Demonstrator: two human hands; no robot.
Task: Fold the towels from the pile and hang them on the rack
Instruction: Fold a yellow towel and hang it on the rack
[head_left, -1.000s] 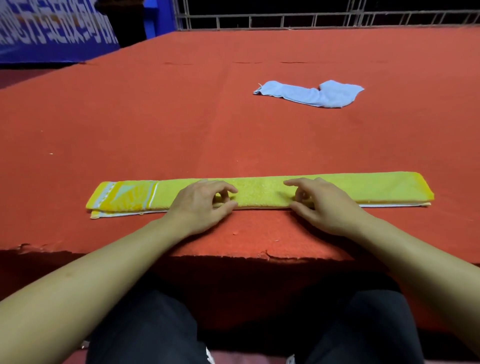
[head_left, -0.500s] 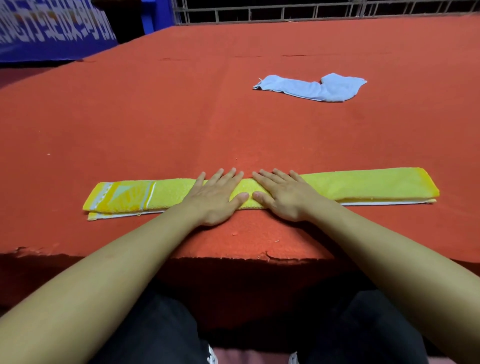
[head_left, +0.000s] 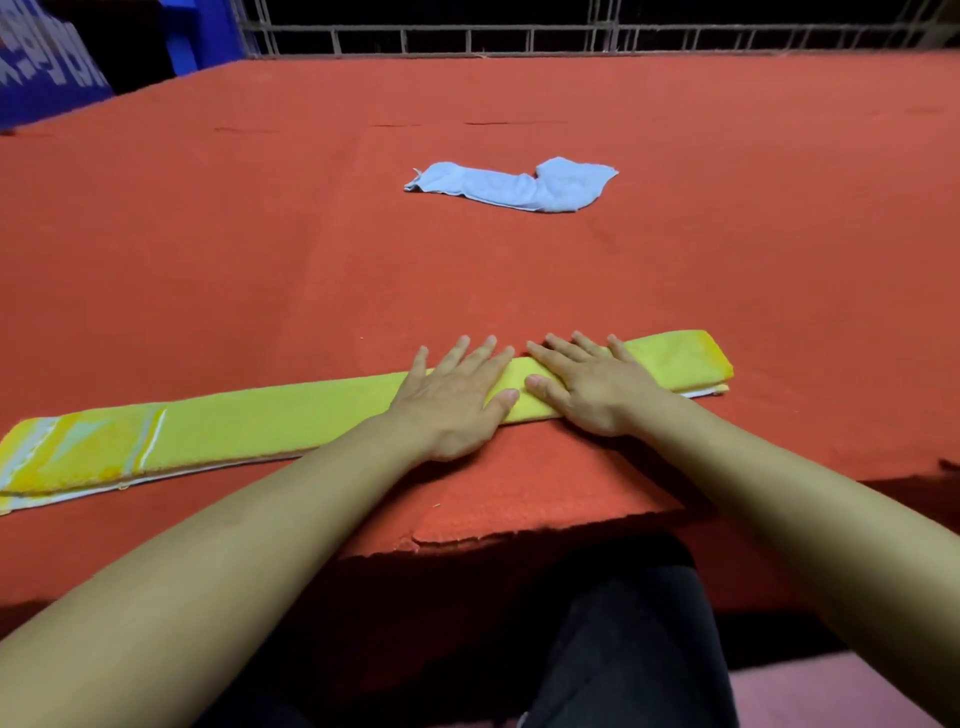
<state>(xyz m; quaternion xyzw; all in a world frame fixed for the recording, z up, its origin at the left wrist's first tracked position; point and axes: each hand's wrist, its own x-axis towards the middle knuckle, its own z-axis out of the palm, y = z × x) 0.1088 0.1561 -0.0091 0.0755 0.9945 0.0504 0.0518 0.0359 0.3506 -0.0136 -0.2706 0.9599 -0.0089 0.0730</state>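
**Strip pressed flat, next fold is the risky bit**

Yellow towel (head_left: 249, 431) lies as a long narrow strip along the near edge of the red table (head_left: 208, 249), running lower left to centre right of frame. Left hand (head_left: 452, 400) and right hand (head_left: 592, 389) both lie flat on its middle, fingers straight and spread, thumbs almost touching. Pressing, not gripping.

Risks as I see them:
- Layers are already uneven: a white edge shows under the strip at lower left and at the right end. Lifting an end could let the strip open up.
- Strip sits close to the table edge, so a drag towards the body could tip it off.

Blue towel (head_left: 519, 184) lies crumpled in the upper centre, well apart, not yet folded.

No containers in view. Railing (head_left: 519, 39) runs across the top; can't tell if it's the rack.
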